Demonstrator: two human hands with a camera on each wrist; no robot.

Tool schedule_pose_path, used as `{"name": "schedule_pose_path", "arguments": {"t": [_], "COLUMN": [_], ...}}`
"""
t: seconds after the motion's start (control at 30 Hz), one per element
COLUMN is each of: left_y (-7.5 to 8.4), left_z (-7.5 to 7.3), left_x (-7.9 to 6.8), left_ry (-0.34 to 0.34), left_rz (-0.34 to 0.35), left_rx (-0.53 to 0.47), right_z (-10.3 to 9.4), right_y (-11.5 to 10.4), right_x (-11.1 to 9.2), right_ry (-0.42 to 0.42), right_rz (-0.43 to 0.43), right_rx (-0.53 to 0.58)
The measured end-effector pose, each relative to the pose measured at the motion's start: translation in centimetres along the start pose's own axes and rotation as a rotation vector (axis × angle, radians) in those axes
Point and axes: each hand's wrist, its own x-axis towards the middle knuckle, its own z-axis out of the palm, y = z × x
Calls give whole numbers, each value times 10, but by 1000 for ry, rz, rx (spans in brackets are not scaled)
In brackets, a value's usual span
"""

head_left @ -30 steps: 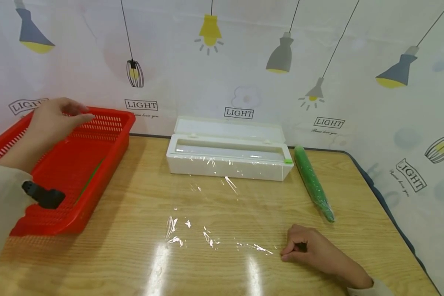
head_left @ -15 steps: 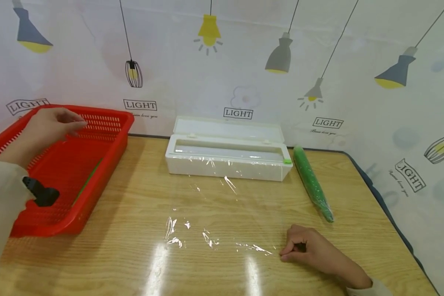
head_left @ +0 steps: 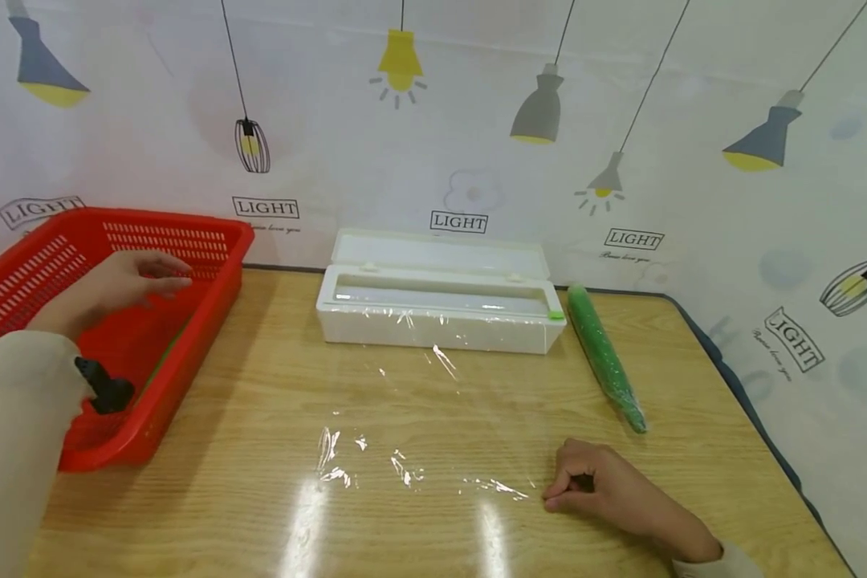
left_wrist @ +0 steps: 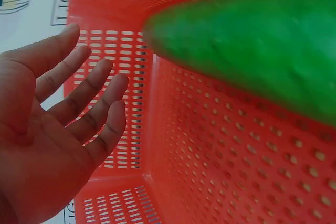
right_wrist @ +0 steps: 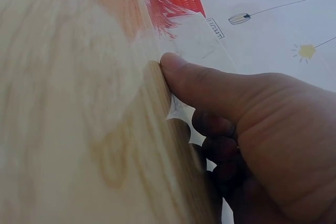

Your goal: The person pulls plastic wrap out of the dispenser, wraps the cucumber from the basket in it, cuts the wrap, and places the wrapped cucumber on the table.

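Observation:
My left hand [head_left: 130, 285] is inside the red plastic basket [head_left: 181, 393], its fingers spread and holding nothing. Close to it in the left wrist view lies a long green cucumber [left_wrist: 252, 51]; in the head view the basket's side wall hides all but a thin strip of it. With thumb and fingers my right hand [head_left: 600, 486] pinches the near right edge of a clear sheet of cling film [head_left: 405, 470]. That sheet runs over the wooden table from a white cling film dispenser [head_left: 433, 331], whose lid stands up.
A green cucumber wrapped in film [head_left: 607, 361] lies right of the dispenser. A green slide cutter [head_left: 555, 315] sits at the dispenser's right end. Behind the table hangs a lamp-patterned cloth [head_left: 376, 144].
My left hand has come down from above the basket's rim into it, and its fingers have spread. The right hand keeps its pinch on the film.

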Motion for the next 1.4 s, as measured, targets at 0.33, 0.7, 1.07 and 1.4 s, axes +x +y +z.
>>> {"name": "schedule_pose_path", "arguments": {"t": [0.33, 0.7, 1.07, 1.4], "left_y": [-8, -6, -5, -10], "left_z": [4, 11, 15, 11], "left_x": [3, 4, 4, 3], "left_ry": [-108, -257, -289, -266], "left_rz": [-28, -27, -42, -74], "left_rx": [25, 17, -39, 38], "right_z": [-3, -2, -1, 1], "right_y": [-1, -1, 0, 0], "right_x": [1, 1, 1, 1], "right_ry": [1, -1, -8, -10], "right_rz": [10, -1, 2, 5], "right_rx": [-8, -18, -2, 4]}}
